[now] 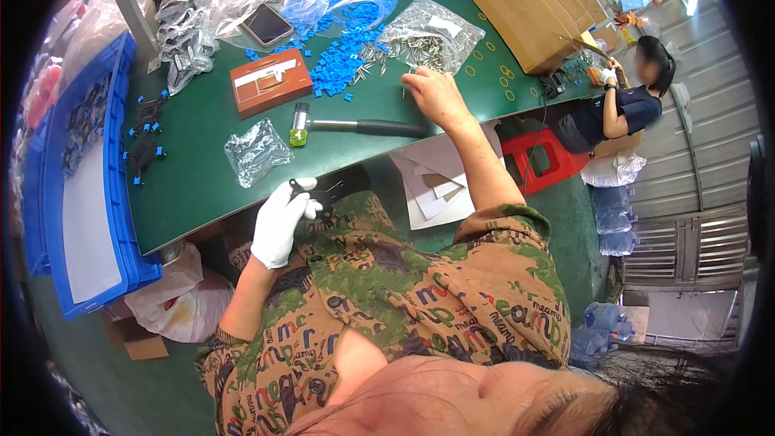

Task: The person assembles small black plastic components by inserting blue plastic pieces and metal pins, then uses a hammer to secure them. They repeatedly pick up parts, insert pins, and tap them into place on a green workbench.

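"Since it carries nearly everything, shall we begin with the green table across the upper half of the frame?"

"Yes, then the blue crate down the left side, beside the table's edge, probably to keep its dark pieces within our reach."

"Next we have the cardboard box at the upper right, set back, we suppose, to leave working room."

"Then the hammer near the middle of the frame, handle pointing right, perhaps so we can grab it easily."

"Our left hand, gloved in white?"

"Left of centre, its fingers clamped on a black part by the table's near edge; gripping one end seems to leave the rest bare."

"And our bare right hand?"

"Upper centre, fingers bent; whether the tips meet or pinch anything, we cannot tell."

"The smallest?"

"Blue clips heaped at upper centre, then metal pins beside them, near our right fingertips, likely for quick picking."
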`<state>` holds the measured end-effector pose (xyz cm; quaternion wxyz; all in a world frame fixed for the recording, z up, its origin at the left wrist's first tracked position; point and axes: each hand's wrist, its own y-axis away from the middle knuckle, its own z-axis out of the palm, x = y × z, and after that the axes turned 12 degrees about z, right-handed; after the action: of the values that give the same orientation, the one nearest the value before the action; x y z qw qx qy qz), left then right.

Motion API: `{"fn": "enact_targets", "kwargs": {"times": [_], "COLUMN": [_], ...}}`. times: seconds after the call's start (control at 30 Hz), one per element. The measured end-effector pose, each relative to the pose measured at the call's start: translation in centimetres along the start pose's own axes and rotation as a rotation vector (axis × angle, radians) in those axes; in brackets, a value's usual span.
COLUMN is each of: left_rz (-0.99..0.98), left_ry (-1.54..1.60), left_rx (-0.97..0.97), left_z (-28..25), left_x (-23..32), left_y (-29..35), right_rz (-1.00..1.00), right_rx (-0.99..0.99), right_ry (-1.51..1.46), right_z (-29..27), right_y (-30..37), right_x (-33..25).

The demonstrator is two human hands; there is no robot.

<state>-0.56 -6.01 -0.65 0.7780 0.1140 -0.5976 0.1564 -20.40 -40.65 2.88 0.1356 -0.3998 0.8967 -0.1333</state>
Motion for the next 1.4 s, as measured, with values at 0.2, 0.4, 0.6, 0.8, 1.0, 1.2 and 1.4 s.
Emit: {"fn": "enact_targets", "kwargs": {"times": [0.2,0.4,0.6,0.8,1.0,1.2,1.4], "left_rz": [0.016,-0.01,0.023,0.103,0.27,0.363,0.486], "left_ry": [-0.028,-0.01,-0.081,-0.412,-0.675,-0.823,-0.982], "left_rx": [-0.02,0.006,0.013,0.07,0.062,0.093,0.1], "left_z": [0.7,0.7,1.1,1.7,1.0,0.6,0.1], "left_x": [0.2,-0.9,-0.6,0.2,-0.2,-0.7,-1.8], "left_y": [0.0,0.0,-0.4,-0.2,0.1,0.6,0.8], "right_rz": [-0.07,-0.144,0.062,0.045,-0.16,-0.133,-0.137], "right_rx": [-0.125,-0.056,-0.123,-0.159,-0.331,-0.324,-0.244], "right_ry": [-0.046,-0.011,-0.059,-0.734,-0.799,-0.796,-0.75], "right_z": [0.0,-0.2,0.5,-4.4,-1.4,0.2,0.4], "right_y": [-0.1,0.1,-0.3,2.9,8.1,8.4,8.6], "right_x": [1.3,1.2,1.2,-8.9,-17.1,-18.3,-19.4]}}
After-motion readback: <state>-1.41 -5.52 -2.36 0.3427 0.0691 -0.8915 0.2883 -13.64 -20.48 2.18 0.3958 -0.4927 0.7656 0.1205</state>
